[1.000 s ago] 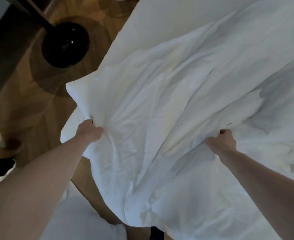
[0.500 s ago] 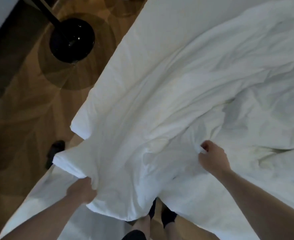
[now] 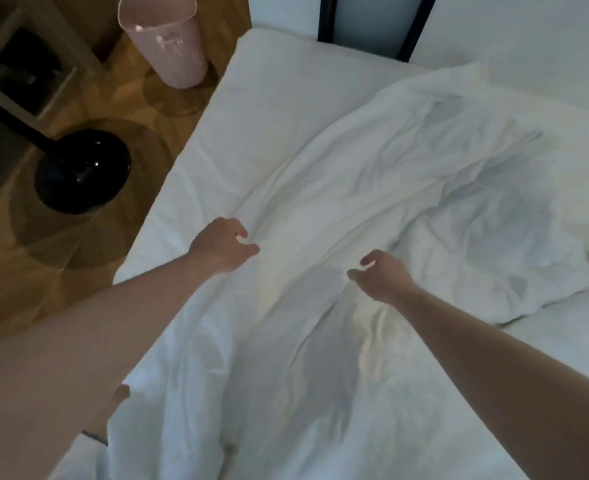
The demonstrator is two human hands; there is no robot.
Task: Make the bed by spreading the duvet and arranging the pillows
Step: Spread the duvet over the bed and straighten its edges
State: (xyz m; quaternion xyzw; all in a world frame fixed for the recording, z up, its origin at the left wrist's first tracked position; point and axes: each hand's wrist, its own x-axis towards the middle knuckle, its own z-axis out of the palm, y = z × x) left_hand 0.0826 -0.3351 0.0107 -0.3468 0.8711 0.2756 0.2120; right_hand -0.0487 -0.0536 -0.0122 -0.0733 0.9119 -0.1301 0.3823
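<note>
Duvet (image 3: 372,209) lay rumpled, running toward the bed's (image 3: 279,84) far-right corner.
Left hand (image 3: 222,245) and right hand (image 3: 378,277) hovered just above it, fingers loosely curled, grasping nothing.

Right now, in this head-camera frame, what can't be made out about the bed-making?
- Pillows: none in the head view; whether any lie beyond the edges cannot be told.
- Duvet: near end cut off by the bottom edge, far side by the right edge.
- Left hand and right hand: whether the fingertips touch the cloth is unclear.
</note>
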